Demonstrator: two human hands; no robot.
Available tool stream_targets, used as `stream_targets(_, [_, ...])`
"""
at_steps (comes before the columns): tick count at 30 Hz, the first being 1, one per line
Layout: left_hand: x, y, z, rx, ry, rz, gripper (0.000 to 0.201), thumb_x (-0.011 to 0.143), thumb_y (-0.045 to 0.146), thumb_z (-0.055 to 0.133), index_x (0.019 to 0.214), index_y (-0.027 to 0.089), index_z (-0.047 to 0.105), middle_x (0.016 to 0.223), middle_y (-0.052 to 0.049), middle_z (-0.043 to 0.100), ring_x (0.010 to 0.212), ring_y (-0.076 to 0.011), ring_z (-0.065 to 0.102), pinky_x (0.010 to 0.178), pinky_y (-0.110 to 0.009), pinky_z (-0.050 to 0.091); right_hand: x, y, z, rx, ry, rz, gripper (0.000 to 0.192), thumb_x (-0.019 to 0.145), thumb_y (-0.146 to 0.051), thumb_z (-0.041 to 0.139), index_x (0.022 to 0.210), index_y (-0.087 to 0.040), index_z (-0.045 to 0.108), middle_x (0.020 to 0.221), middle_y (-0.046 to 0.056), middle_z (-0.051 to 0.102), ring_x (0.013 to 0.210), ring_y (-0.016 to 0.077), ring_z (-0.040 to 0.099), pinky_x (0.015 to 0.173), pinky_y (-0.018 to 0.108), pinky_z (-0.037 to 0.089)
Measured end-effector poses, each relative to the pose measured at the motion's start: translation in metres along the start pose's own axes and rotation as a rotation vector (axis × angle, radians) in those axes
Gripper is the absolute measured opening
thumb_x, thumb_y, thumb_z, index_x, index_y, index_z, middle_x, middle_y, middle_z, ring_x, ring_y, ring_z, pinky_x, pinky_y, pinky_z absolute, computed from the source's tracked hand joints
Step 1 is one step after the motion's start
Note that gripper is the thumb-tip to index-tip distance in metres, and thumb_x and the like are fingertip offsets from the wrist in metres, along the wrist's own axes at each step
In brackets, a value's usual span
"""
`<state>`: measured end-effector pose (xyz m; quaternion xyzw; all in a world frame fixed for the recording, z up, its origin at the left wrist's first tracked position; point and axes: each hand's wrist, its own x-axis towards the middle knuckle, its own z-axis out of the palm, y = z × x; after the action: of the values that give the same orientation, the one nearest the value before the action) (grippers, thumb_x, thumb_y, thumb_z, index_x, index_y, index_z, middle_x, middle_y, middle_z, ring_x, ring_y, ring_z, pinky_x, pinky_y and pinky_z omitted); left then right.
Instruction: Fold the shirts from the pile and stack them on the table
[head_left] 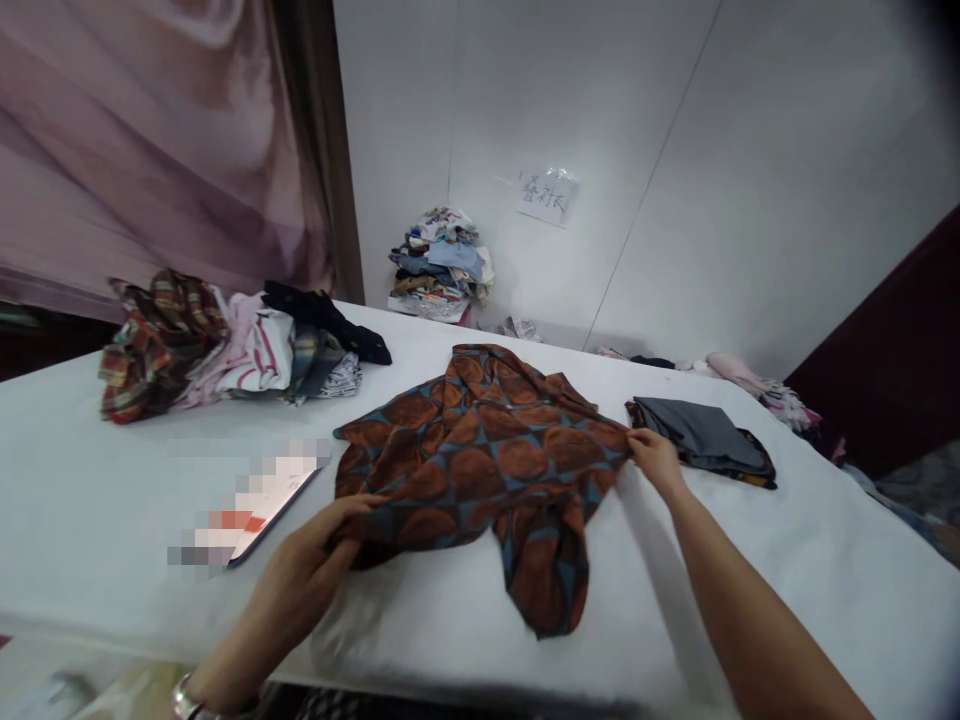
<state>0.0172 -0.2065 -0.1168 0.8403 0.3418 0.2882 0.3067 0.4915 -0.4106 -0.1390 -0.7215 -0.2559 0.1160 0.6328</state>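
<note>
While the rust-brown shirt with dark blue circle print (487, 455) lies spread across the white cloth-covered table (90, 500), I have both hands on its edges. My left hand (315, 560) has its fingers curled over the near left corner of the fabric, pinching a fold of it. My right hand (656, 458) grips the far right edge, though the fingertips are tucked under the cloth, so I cannot be sure how tight that hold is. One sleeve or tail hangs toward me, past the near edge of the spread part.

I judge this to be the flattening stage: the garment is opened out but rumpled, with creases bunched along the top. The next move calls for tension across the cloth from both sides at once, so the wrinkles draw out without the body sliding off line.

Just beside my right hand sits a folded grey garment (701, 435). A flat, blurred-out card or board (251, 500) lies near my left. Farther back on the left is a heap of plaid and striped clothes (217, 345), and a stack of folded clothes (439, 265) rests against the white wall under a paper label (547, 195).
</note>
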Motion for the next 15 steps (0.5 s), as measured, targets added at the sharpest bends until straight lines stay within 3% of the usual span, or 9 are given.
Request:
stream_targets(3, [-0.011, 0.007, 0.010, 0.008, -0.131, 0.073, 0.027, 0.083, 0.033, 0.047, 0.096, 0.027, 0.071, 0.102, 0.000, 0.075, 0.093, -0.0199, 0.070, 0.080, -0.027, 0.057, -0.021, 0.003, -0.046, -0.340, 0.182, 0.064, 0.029, 0.064, -0.036, 0.066, 0.086, -0.018, 0.071, 0.062, 0.000, 0.066, 0.051, 0.0161, 0.057, 0.053, 0.030, 0.050])
stream_targets(6, [-0.019, 0.006, 0.019, 0.052, -0.157, 0.077, 0.026, 0.083, 0.030, 0.048, 0.095, 0.027, 0.071, 0.100, 0.000, 0.075, 0.092, -0.0190, 0.070, 0.081, -0.026, 0.056, -0.078, 0.002, -0.054, -0.587, 0.161, -0.066, 0.050, 0.073, -0.047, 0.060, 0.111, -0.016, 0.068, 0.102, 0.012, 0.072, 0.084, 0.0252, 0.067, 0.071, 0.037, 0.055])
stream_targets(8, [-0.020, 0.004, 0.021, 0.056, -0.132, 0.062, 0.027, 0.081, 0.029, 0.049, 0.097, 0.026, 0.070, 0.102, 0.000, 0.075, 0.094, -0.0201, 0.070, 0.082, -0.028, 0.056, -0.130, -0.001, -0.043, -0.591, -0.030, -0.133, 0.051, 0.084, -0.051, 0.050, 0.123, -0.019, 0.064, 0.117, 0.013, 0.068, 0.100, 0.0267, 0.066, 0.078, 0.038, 0.055])
stream_targets(11, [-0.019, 0.006, 0.021, 0.038, -0.135, 0.056, 0.028, 0.081, 0.028, 0.048, 0.099, 0.026, 0.069, 0.105, 0.000, 0.074, 0.096, -0.0206, 0.069, 0.083, -0.028, 0.055, -0.197, -0.008, -0.018, -0.639, -0.543, -0.246, 0.058, 0.084, -0.046, 0.059, 0.139, -0.029, 0.051, 0.137, 0.009, 0.058, 0.122, 0.0272, 0.056, 0.098, 0.042, 0.049])
stream_targets(13, [-0.016, 0.011, 0.020, 0.029, -0.166, 0.066, 0.028, 0.082, 0.027, 0.047, 0.100, 0.026, 0.068, 0.105, 0.000, 0.074, 0.095, -0.0195, 0.069, 0.082, -0.027, 0.054, -0.219, -0.010, -0.002, -0.723, -0.634, -0.358, 0.057, 0.082, -0.039, 0.064, 0.138, -0.030, 0.053, 0.141, 0.009, 0.053, 0.129, 0.0300, 0.049, 0.105, 0.048, 0.043])
stream_targets(15, [-0.013, 0.016, 0.022, 0.024, -0.194, 0.084, 0.027, 0.084, 0.028, 0.046, 0.099, 0.026, 0.068, 0.103, 0.000, 0.074, 0.094, -0.0187, 0.069, 0.081, -0.026, 0.054, -0.220, -0.010, 0.010, -0.771, -0.578, -0.428, 0.037, 0.085, -0.030, 0.056, 0.121, -0.026, 0.066, 0.128, 0.012, 0.062, 0.119, 0.0301, 0.055, 0.099, 0.049, 0.046])
